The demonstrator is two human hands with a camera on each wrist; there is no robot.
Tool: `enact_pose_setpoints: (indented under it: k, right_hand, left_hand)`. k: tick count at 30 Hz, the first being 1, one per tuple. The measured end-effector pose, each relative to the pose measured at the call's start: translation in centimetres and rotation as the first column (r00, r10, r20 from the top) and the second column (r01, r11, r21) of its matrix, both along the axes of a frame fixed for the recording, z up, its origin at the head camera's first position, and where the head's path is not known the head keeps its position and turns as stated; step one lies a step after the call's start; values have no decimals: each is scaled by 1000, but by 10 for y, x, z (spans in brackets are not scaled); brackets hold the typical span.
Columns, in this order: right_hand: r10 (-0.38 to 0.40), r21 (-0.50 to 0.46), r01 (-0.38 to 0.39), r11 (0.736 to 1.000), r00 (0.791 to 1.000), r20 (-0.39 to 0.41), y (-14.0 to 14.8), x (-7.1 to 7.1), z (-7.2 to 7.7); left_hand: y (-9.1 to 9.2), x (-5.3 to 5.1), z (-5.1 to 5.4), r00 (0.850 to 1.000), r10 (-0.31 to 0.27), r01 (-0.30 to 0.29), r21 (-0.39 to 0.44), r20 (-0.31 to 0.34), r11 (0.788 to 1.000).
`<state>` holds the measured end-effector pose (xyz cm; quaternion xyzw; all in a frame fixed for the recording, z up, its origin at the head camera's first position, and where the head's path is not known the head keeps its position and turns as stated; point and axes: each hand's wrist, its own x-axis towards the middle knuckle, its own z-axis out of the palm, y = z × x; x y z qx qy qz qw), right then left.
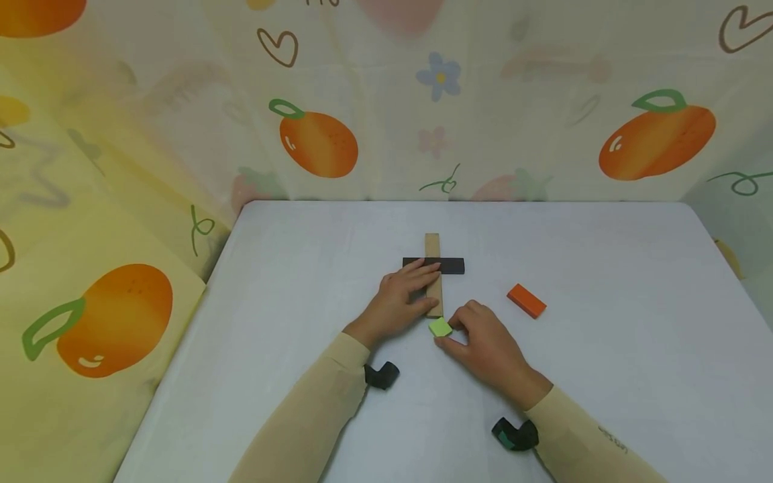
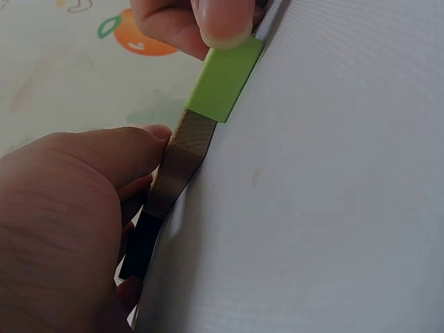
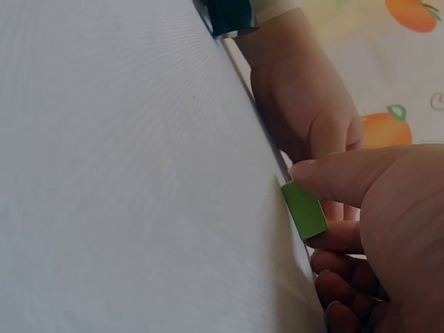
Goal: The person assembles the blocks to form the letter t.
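My left hand (image 1: 401, 298) rests on a light wooden strip (image 1: 434, 290) and a black bar (image 1: 453, 266), its fingers extended over the bar and its thumb near the strip's lower end. The bar lies crosswise on the white table; wood shows above and below it, and whether this is one strip or two I cannot tell. My right hand (image 1: 489, 342) pinches a small lime-green block (image 1: 440, 327) between thumb and finger. In the left wrist view the green block (image 2: 225, 80) meets the end of the wooden strip (image 2: 184, 156).
An orange-red block (image 1: 527, 301) lies to the right of my right hand. The white table (image 1: 604, 248) ends at the back against a hanging cloth (image 1: 513, 100) printed with oranges. Each wrist wears a dark camera mount.
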<state>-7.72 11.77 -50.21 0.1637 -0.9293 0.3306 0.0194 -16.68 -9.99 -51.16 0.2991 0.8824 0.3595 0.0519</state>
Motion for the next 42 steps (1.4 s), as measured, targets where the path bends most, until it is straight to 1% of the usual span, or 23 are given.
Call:
enact_pose_setpoints:
  k: [3,8,21,29,36,42]
  right_hand:
    - [-2,-6,2,1000,1000,5,-1,0,1]
    - [-3,-20,3,1000,1000,-11,-1,0,0]
    - [-12,-20,11,1000,999,-38,-3,0,-2]
    - [-6,-16,6,1000,999,-36,-3,0,-2]
    - [-5,-1,5,1000,999,-43,-3,0,-3]
    - [-1,-6,1,1000,1000,-23,-2,0,-3]
  left_hand:
    - [0,0,1,1000,-2,2,-1,1,1000]
    - [0,1,3,1000,-2,2,-4,4,1000]
    - [0,1,3,1000,-3,3,-5,-9,1000]
    - [-1,1,2,1000,-4,4,-13,-13,1000]
    - [0,0,2,1000,-8,8,2,-18,1000]
    - [0,0,2,1000,-6,6,-3,-10,1000]
